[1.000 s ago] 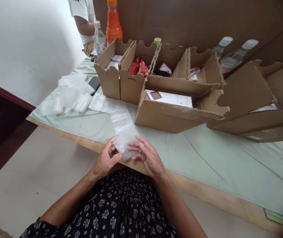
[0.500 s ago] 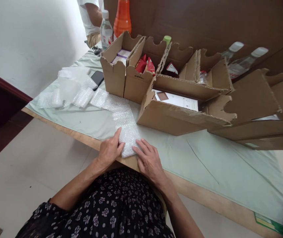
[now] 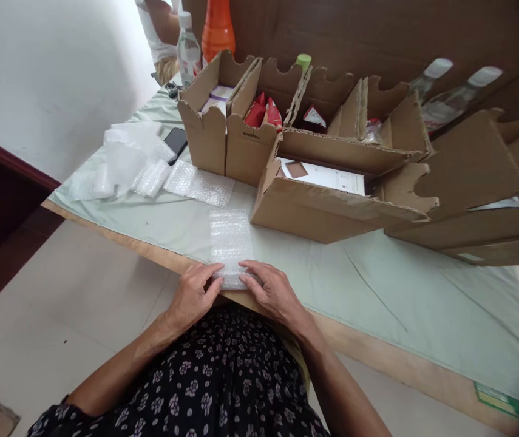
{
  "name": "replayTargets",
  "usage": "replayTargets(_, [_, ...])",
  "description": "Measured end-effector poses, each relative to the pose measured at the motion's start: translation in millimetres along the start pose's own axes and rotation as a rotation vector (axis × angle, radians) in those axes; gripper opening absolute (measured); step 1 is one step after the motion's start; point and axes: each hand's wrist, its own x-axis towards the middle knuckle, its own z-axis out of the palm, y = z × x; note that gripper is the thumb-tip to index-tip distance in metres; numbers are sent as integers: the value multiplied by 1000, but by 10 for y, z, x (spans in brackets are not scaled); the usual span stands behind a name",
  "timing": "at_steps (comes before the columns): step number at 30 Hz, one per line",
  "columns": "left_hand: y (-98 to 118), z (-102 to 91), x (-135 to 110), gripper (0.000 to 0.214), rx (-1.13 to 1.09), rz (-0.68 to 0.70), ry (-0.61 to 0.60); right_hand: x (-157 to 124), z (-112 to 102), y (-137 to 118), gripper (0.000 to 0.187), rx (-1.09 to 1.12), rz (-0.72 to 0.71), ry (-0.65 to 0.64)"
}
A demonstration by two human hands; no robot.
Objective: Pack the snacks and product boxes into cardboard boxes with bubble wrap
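**Left hand point(image 3: 195, 294) and right hand point(image 3: 277, 294) at the near end of the bubble wrap point(image 3: 230, 243)**

The hands are apart, fingers and thumbs touching either side of the wrap; whether they pinch it, I cannot tell. It lies flat, clear and creased crosswise, its near end at the table's wooden edge point(image 3: 354, 343). Green cloth point(image 3: 327, 279) gives room to the right. Ahead on the right, a cardboard box point(image 3: 327, 212) stands in the way. Beyond the wrap lie another bubble wrap piece point(image 3: 200, 185) and a phone point(image 3: 176, 142).

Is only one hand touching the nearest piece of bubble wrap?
No, the left hand and right hand both touch the bubble-wrap piece.
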Motion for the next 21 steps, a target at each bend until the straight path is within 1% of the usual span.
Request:
replayTargets(1, [-27, 23, 22, 25, 4, -35, 6, -17, 18, 24, 31, -3, -9, 83])
replayTargets(3, [-70, 52, 65, 27, 22, -69, 13, -82, 35, 58, 32, -64, -74, 260])
replayTargets(4, [-85, 61, 84, 27, 33, -73, 13, -119, 37, 68, 31, -118, -124, 314])
replayTargets(5, [-96, 66, 99, 27, 47, -71, 7, -151, 41, 74, 29, -177, -174, 325])
replayTargets(6, [-102, 68, 110, 27, 63, -68, -5, -170, 48, 77, 29, -232, -216, 292])
replayTargets(8, [-102, 59, 114, 28, 108, -73, -25, -161, 75, 85, 28, -311, -279, 164])
replayTargets(10, [-84, 28, 91, 31, 148, -63, -3, -102, 106, 93, 26, -328, -295, 67])
replayTargets(11, [-69, 3, 69, 33, 155, -36, 16, -65, 115, 95, 25, -309, -292, 50])
replayTargets(13, [-37, -53, 18, 38, 138, 69, 33, -2, 110, 94, 25, -228, -269, 43])
replayTargets(15, [-16, -95, -15, 33, 109, 175, 7, 29, 84, 86, 26, -135, -226, 14])
replayTargets(16, [-14, -102, -15, 29, 96, 195, -9, 32, 68, 81, 27, -101, -200, 3])
replayTargets(18, [-34, -86, 31, 26, 89, 165, -20, 18, 45, 72, 29, -89, -145, 38])
replayTargets(21, [-104, -16, 187, 27, 149, 70, -30, -13, 45, 69, 32, -192, -129, 180])
